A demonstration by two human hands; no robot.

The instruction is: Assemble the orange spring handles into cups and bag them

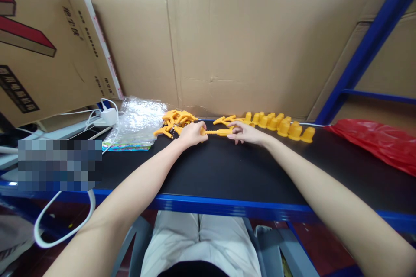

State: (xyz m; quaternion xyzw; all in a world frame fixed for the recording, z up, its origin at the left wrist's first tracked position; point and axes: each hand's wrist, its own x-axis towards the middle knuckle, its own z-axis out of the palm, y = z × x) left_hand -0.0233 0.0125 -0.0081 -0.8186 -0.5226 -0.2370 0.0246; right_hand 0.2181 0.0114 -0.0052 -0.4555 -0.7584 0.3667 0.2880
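Note:
Between my two hands lies a yellow plastic piece (222,132) with a thin ribbed shaft and a wider section towards the right. My left hand (192,134) is closed around its left end. At the wider end, my right hand (243,133) has its fingers bent round the piece. Just left of my left hand is a pile of yellow plastic parts (179,117), some with small metal chains. Behind my right hand lie several loose yellow branched parts (224,120). Yellow cup-shaped pieces (284,127) stand in rows further right.
A clear plastic bag (138,117) lies left of the pile, with a white charger (108,116) and cables beside it. A red plastic bag (377,140) rests at the right. Cardboard (253,52) walls the back of the black tabletop (227,177). A blue metal edge (227,206) runs along the front.

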